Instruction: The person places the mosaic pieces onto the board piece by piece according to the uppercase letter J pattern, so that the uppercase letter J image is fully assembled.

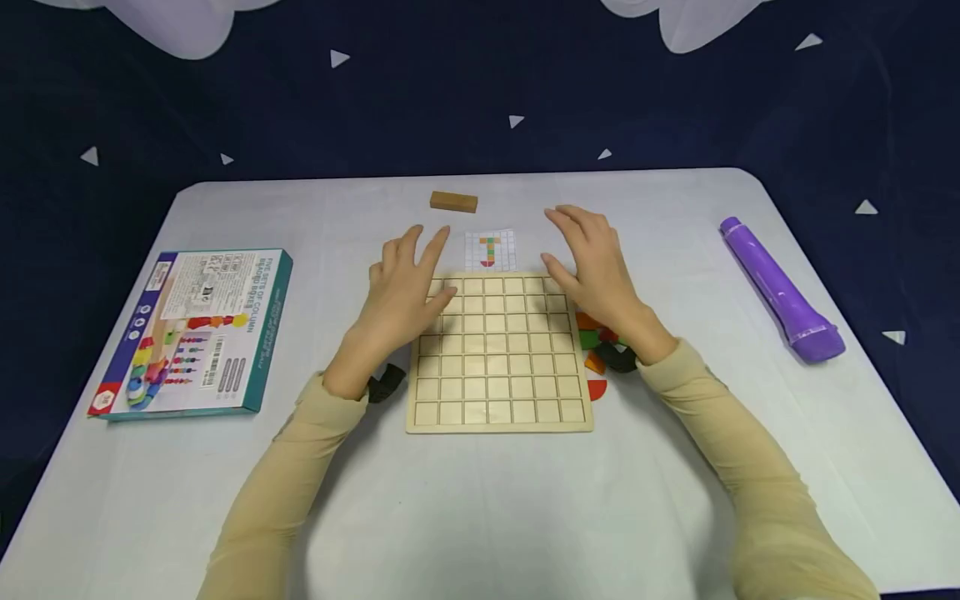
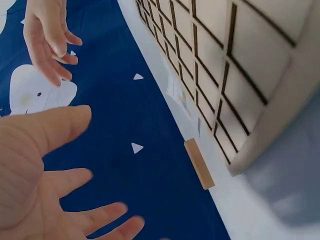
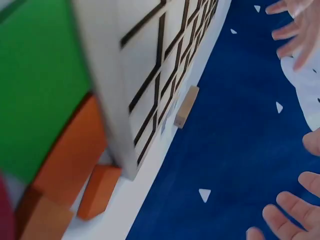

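Observation:
A wooden grid board [image 1: 498,367] lies in the middle of the table. Over its far left corner hovers my left hand [image 1: 401,292], fingers spread and holding nothing. My right hand [image 1: 600,267] is by the far right corner, fingers apart and loosely bent, also holding nothing. Just beyond the board, between the hands, a small printed card [image 1: 491,250] shows a coloured figure on a grid. Coloured blocks lie along the board's right side, among them a green block [image 3: 40,75], an orange block [image 3: 100,190] and a red half-round block [image 1: 597,389]; the right wrist partly hides them.
Behind the card sits a brown wooden block [image 1: 453,202]. At the left is a flat toy box [image 1: 195,329] with printed pictures. A purple flashlight-shaped object [image 1: 780,287] lies at the far right. A dark blue cloth [image 1: 450,92] with white shapes hangs behind the table.

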Motion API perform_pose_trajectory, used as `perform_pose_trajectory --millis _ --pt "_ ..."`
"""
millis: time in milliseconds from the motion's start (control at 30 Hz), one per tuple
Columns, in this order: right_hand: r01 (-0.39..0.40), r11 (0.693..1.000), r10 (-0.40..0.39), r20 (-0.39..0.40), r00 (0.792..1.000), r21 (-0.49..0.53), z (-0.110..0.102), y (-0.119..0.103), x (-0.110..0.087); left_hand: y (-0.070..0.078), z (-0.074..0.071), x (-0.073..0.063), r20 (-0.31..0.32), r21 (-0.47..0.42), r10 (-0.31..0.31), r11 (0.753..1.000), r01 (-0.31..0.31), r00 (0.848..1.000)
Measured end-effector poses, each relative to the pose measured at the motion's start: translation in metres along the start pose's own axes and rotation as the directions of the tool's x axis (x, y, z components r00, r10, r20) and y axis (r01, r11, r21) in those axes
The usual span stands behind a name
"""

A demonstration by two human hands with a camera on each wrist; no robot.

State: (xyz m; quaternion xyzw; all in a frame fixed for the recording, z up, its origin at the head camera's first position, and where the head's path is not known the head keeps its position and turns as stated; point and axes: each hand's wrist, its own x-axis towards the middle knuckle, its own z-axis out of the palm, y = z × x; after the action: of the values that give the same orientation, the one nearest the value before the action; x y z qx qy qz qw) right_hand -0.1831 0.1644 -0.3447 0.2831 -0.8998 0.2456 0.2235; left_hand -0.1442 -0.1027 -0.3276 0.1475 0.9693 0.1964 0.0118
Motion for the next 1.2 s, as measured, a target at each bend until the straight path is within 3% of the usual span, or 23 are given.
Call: perform_pose_trajectory --millis 167,467,700,800,967,1200 --pt "0.000 0.999 0.001 -0.021 1.000 0.040 -0.009 0.008 -0.008 -0.009 0.002 -0.009 0.007 -0.094 -0.015 0.995 0.015 1.000" --pt "-0.113 0.987 0.113 0.005 0.994 0.111 -0.020 0.027 -0.028 -0.031 0.013 -0.016 0.159 -0.177 -0.102 0.976 0.130 0.982" --pt "-0.156 0.981 0.145 0.103 0.984 0.112 -0.021 0.041 -0.032 -0.041 0.018 -0.018 0.186 -0.213 -0.072 0.971 0.112 0.980" --pt "-0.187 0.977 0.163 0.206 0.965 0.099 -0.022 0.045 -0.033 -0.045 0.019 -0.020 0.192 -0.243 -0.060 0.964 0.106 0.980" --pt "-0.212 0.975 0.170 0.390 0.905 0.066 -0.020 0.050 -0.036 -0.052 0.021 -0.020 0.204 -0.287 -0.018 0.955 0.078 0.979" --pt "-0.219 0.975 0.171 0.485 0.857 0.044 -0.019 0.052 -0.037 -0.054 0.023 -0.020 0.218 -0.322 0.024 0.946 0.048 0.976"
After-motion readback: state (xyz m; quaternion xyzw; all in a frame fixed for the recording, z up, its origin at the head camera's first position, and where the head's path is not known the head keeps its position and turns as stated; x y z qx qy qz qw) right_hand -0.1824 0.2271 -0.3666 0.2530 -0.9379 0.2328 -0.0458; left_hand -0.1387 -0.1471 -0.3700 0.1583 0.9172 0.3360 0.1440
